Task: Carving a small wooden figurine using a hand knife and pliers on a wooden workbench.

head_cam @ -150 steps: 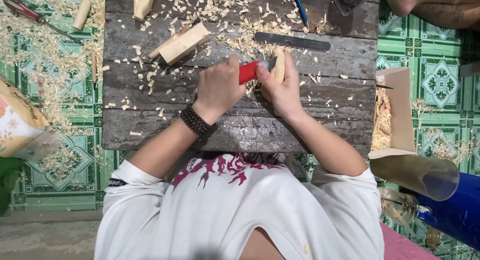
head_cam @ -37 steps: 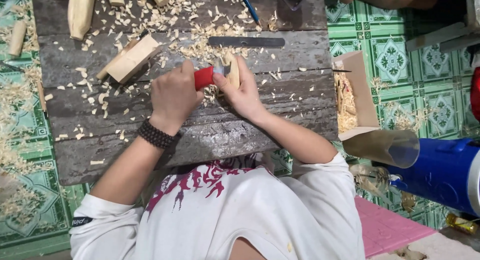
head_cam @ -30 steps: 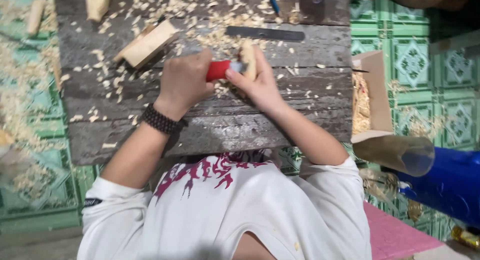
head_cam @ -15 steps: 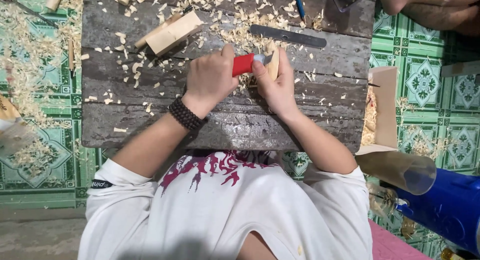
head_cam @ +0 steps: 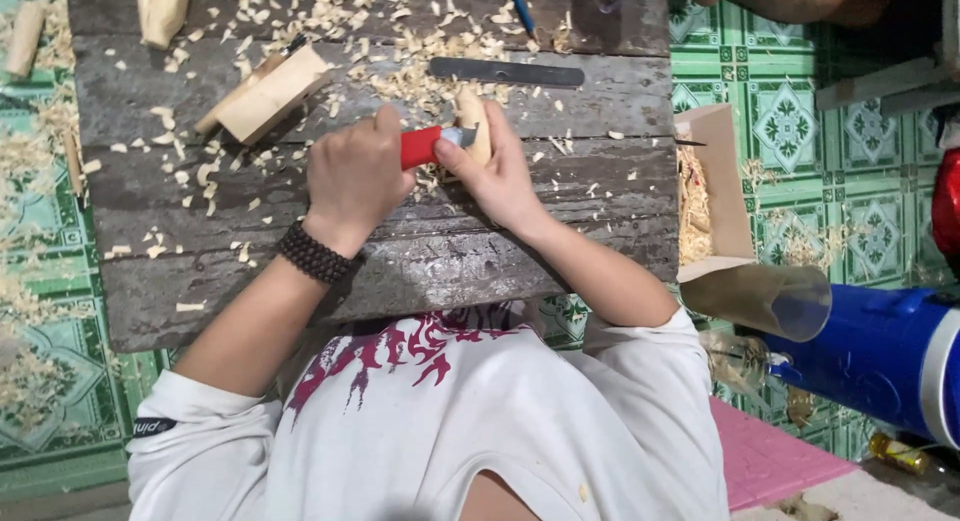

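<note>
Red-handled knife (head_cam: 425, 146) gripped in left hand (head_cam: 355, 176), right hand (head_cam: 495, 176) clasping wood piece (head_cam: 472, 126); shavings-strewn board (head_cam: 400, 261)

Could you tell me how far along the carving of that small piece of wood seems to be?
Done: shavings litter the plank board, and the wood piece already looks rounded. In hand: the left hand presses the red-handled knife against it while the right hand grips it. Left: probably further shaping; a squared block lies uncarved nearby.
</note>
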